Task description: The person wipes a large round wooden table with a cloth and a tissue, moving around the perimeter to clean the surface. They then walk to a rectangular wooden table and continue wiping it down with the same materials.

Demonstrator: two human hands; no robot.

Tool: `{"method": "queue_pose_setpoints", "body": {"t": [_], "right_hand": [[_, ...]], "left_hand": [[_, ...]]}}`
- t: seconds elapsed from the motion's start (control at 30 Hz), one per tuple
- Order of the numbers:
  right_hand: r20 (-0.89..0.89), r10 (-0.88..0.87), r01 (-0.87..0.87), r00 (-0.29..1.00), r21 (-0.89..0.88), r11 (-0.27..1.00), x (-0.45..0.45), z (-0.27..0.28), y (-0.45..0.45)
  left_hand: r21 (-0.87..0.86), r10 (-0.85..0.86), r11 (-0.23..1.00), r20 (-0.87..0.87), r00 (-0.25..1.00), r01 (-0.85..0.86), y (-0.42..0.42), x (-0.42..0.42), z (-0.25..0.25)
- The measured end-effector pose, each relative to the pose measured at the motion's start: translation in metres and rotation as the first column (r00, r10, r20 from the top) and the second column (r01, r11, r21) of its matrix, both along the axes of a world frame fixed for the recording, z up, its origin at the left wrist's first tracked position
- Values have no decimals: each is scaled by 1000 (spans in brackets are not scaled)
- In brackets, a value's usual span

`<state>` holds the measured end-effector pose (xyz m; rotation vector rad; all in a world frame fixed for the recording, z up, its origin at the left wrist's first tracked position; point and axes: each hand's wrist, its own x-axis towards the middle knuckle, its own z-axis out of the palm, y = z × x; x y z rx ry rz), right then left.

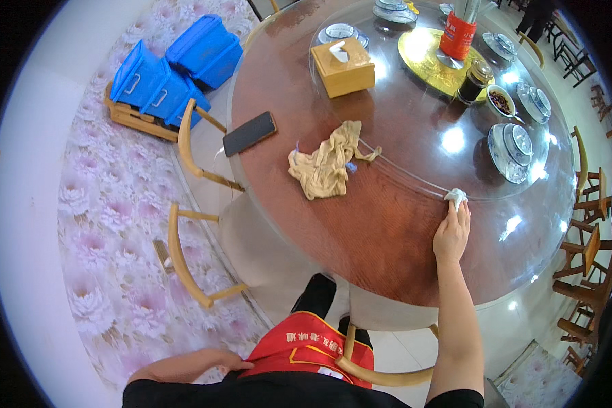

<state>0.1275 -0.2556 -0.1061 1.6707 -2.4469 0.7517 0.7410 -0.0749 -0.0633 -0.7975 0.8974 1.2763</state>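
My right hand is stretched out over the round wooden table. Under its fingertips is a crumpled white tissue, pressed at the rim of the glass turntable. My left hand is low at my side, against the edge of my red apron; its fingers are partly hidden. A crumpled tan cloth lies on the table left of my right hand, partly at the turntable's edge. Farther left, a dark phone rests near the table's rim with a thin cable by it.
On the turntable stand a wooden tissue box, a glass jar of dark liquid, a bowl of chili sauce and several stacked dish sets. Chairs surround the table. Blue plastic bins sit by the flowered wall at left.
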Motion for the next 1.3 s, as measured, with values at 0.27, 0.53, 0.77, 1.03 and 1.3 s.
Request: {"method": "queue_pose_setpoints", "body": {"t": [0.27, 0.53, 0.77, 1.03, 1.3], "right_hand": [[-118, 9, 5, 993, 116, 993, -30, 2, 26], [-232, -510, 542, 828, 103, 834, -84, -35, 61], [-143, -82, 146, 986, 527, 837, 122, 29, -135], [32, 350, -348, 936, 230, 909, 176, 10, -208], [104, -495, 470, 863, 195, 861, -18, 6, 68]], "left_hand": [[-794, -596, 21, -498, 630, -607, -261, -225, 55], [-672, -783, -39, -439, 441, -739, -390, -309, -6], [-592, -811, -23, -461, 361, -806, -372, -213, -3], [-673, -705, -68, -490, 513, -737, -354, -186, 7], [-686, -761, -202, -339, 552, -700, -370, -201, -16]]}}
